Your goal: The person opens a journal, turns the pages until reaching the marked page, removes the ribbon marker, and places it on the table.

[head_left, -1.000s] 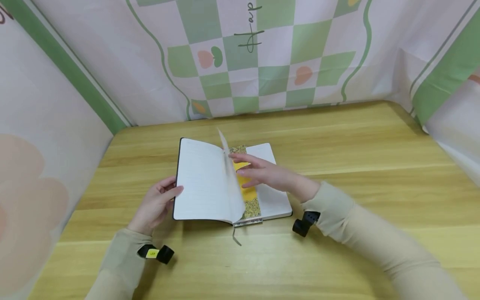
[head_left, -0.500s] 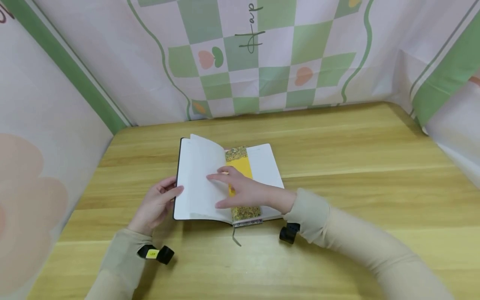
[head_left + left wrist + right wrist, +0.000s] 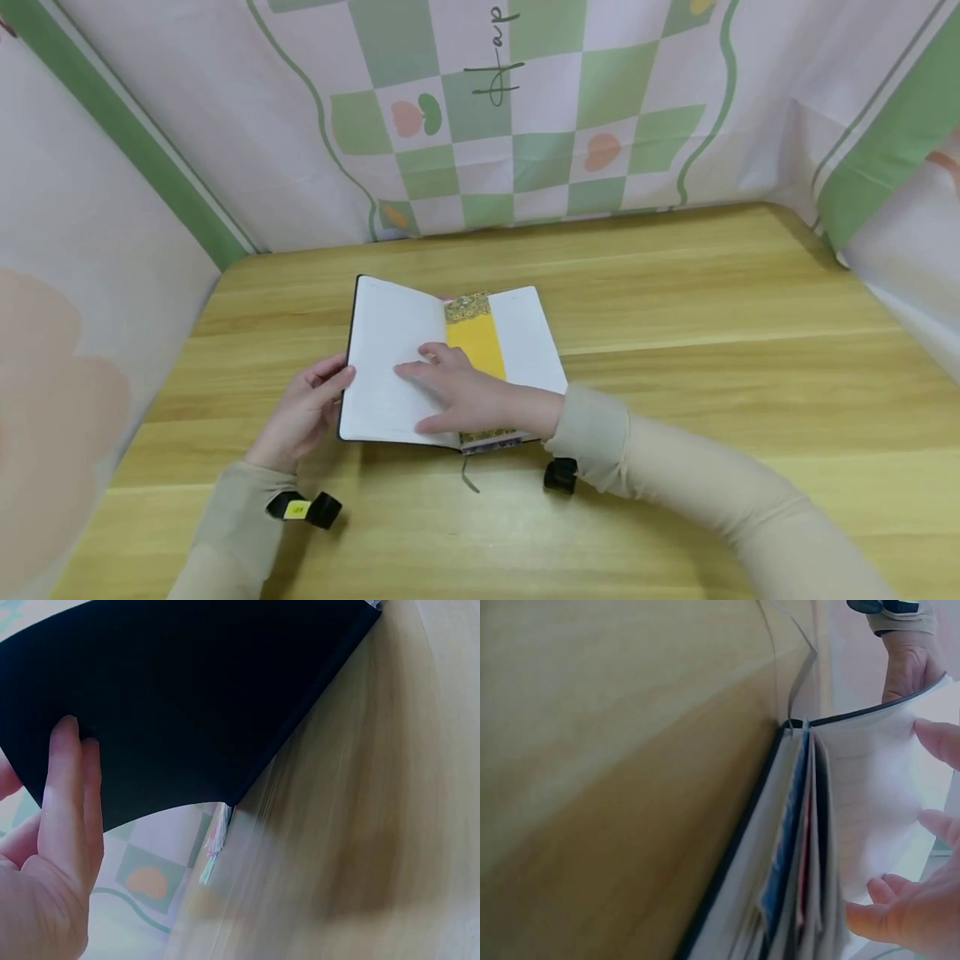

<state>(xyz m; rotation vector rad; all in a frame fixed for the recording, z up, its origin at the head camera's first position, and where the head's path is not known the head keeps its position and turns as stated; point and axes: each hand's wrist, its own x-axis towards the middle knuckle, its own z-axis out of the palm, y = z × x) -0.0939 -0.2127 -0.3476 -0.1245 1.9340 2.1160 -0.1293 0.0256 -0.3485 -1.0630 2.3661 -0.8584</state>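
An open notebook (image 3: 528, 333) with a black cover (image 3: 172, 697) lies mid-table, its left side raised at a slant. My left hand (image 3: 300, 412) pinches the left edge, thumb on the white page and fingers behind the cover. Over the left page (image 3: 386, 325) my right hand (image 3: 472, 396) is spread, fingertips at the paper. A yellow bookmark-like strip (image 3: 474, 333) with patterned ends lies along the inner side of the right page, partly hidden by the right hand. In the right wrist view, several coloured inserts (image 3: 791, 832) show between the pages.
The notebook rests on a wooden table (image 3: 675, 333). A thin grey ribbon (image 3: 469, 477) hangs from the spine toward the front. Behind stands a green-and-white checked cloth (image 3: 480, 125), with more printed cloth at both sides.
A loose page has turned over from right to left and now lies against the left side. My right hand has moved left and down with it; my left hand keeps its grip.
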